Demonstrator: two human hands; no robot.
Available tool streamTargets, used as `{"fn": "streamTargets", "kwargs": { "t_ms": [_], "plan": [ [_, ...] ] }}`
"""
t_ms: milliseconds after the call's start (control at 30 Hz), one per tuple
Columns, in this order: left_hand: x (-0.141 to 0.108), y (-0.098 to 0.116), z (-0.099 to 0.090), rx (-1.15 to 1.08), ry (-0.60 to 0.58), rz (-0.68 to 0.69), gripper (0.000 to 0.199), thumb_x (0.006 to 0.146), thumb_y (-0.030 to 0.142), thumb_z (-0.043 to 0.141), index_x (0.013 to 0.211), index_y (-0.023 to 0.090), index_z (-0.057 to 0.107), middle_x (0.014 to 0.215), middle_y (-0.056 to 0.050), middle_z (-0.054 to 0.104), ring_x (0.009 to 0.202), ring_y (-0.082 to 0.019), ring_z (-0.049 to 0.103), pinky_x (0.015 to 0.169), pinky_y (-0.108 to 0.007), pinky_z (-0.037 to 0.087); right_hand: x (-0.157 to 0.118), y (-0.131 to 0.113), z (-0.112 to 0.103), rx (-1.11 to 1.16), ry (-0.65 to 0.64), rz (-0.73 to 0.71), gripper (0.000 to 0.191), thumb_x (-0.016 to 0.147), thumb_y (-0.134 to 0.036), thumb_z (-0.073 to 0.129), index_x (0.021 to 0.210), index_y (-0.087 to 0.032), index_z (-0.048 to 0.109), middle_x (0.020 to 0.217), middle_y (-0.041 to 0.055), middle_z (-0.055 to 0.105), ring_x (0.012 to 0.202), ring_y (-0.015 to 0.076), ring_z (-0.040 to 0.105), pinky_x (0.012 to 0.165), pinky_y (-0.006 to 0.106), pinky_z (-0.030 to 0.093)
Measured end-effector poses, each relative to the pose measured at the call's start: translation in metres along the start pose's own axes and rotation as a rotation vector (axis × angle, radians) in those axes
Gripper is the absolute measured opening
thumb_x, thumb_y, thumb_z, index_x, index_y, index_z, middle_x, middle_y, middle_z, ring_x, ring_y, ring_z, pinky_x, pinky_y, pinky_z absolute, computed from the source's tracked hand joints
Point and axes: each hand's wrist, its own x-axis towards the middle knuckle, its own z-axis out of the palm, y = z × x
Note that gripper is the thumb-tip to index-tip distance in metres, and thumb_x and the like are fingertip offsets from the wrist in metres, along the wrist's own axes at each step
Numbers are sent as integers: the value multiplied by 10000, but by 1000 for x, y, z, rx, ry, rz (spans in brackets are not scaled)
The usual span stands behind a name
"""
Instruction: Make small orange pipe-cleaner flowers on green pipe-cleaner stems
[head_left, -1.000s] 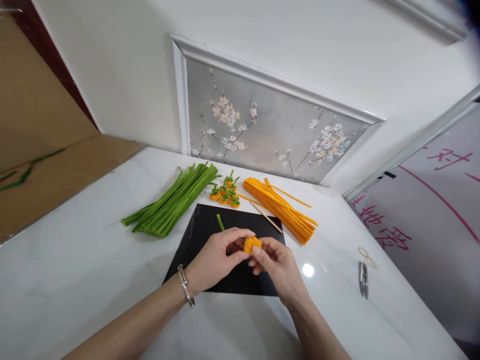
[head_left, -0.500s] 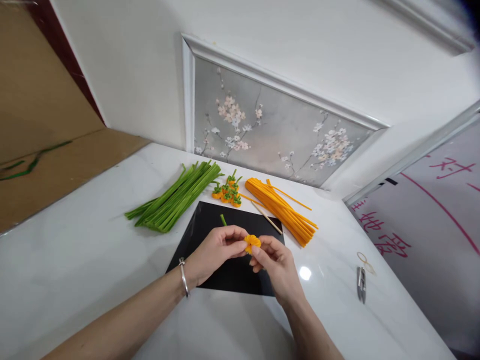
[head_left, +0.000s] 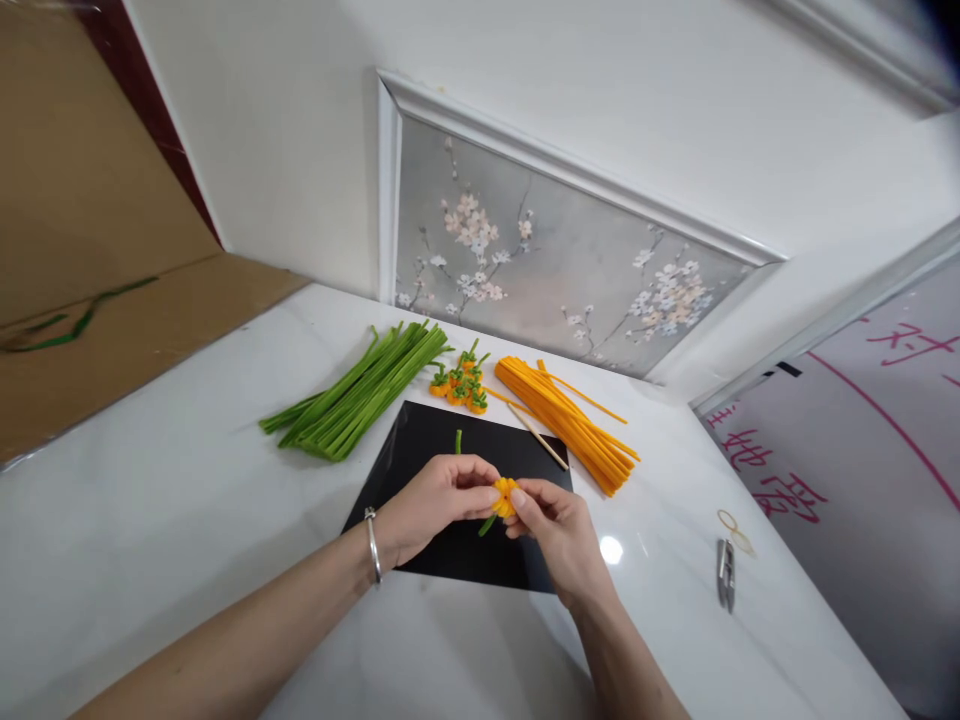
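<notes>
Between the fingertips of both hands is a small round orange piece [head_left: 505, 497] with ribbed lobes and a dark centre. My left hand [head_left: 442, 500], with a silver bangle at the wrist, pinches its left side. My right hand [head_left: 553, 522] pinches the right side, thumb on the front. Under the fingers a green stem end [head_left: 487, 525] shows, and a green tip [head_left: 458, 441] stands out behind my left hand. Both hands are above a black mat [head_left: 472, 562]. Behind the mat lies a cluster of small orange pieces with green tops [head_left: 459, 382].
Green stems [head_left: 358, 395] lie in a bundle at the left and orange stems [head_left: 566, 420] at the right. A thin stick [head_left: 538, 437] crosses the mat's back right corner. Metal snips [head_left: 725, 575] and a yellowish loop [head_left: 735, 531] are farther right. A framed panel [head_left: 555, 260] stands behind.
The orange piece has turned to face the camera more, and a green stem end now shows below it. The green tip behind my left hand stands more upright. The view has shifted slightly.
</notes>
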Motion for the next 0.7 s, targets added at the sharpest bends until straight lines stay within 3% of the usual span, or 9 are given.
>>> {"fn": "streamTargets", "kwargs": {
  "t_ms": [200,400,567,700],
  "plan": [
    [0,1,0,-40,8,-22,241,720,164,689,957,159,646,798,-1,643,687,-97,575,638,-218,427,1,5,2,42,32,-13,318,724,-434,743,845,-143,704,676,12,659,608,112,593,566,225,525],
    [0,0,1,124,19,154,141,790,182,602,891,127,683,811,-34,660,719,-128,580,701,-265,464,3,5,3,52,30,-36,284,735,-404,738,894,-175,687,743,15,663,637,121,593,564,234,516],
    [-2,5,3,390,43,353,165,806,134,542,911,157,667,882,-32,683,813,-158,611,746,-271,480,0,-3,-4,-151,54,-224,222,757,-342,714,926,-200,696,877,41,664,748,150,593,625,252,501],
    [-5,9,6,542,45,417,182,810,105,512,889,175,660,864,-13,676,783,-143,609,704,-244,475,-3,-10,-5,-282,45,-345,137,791,-312,675,862,-194,679,808,32,641,744,157,591,647,262,492]
  ]
}}
